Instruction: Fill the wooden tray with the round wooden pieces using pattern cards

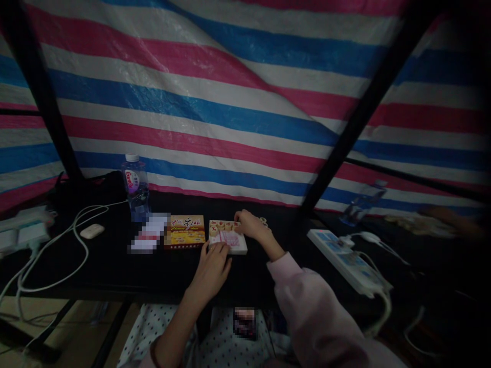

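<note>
A shallow white tray point(240, 250) lies on the black table, with a row of round Chinese chess pieces point(220, 224) along its far side. Over its near part is a thin sheet with pink print point(230, 238). My left hand point(215, 266) grips the tray's near left edge, its fingers curled over the sheet. At the far right corner my right hand point(249, 225) is closed, fingertips down at the pieces; what they pinch is hidden. Just behind that wrist sit a few small round pieces point(264, 221). The yellow-brown chess box lid point(186, 232) lies left of the tray.
A water bottle point(136, 189) stands at the back left, near a blurred-out flat item point(149, 233). White cables point(82, 245) and a small pale case point(92, 231) lie left. On the right are a power strip point(341, 260) and another bottle point(362, 203). Striped sheeting point(215, 102) hangs behind.
</note>
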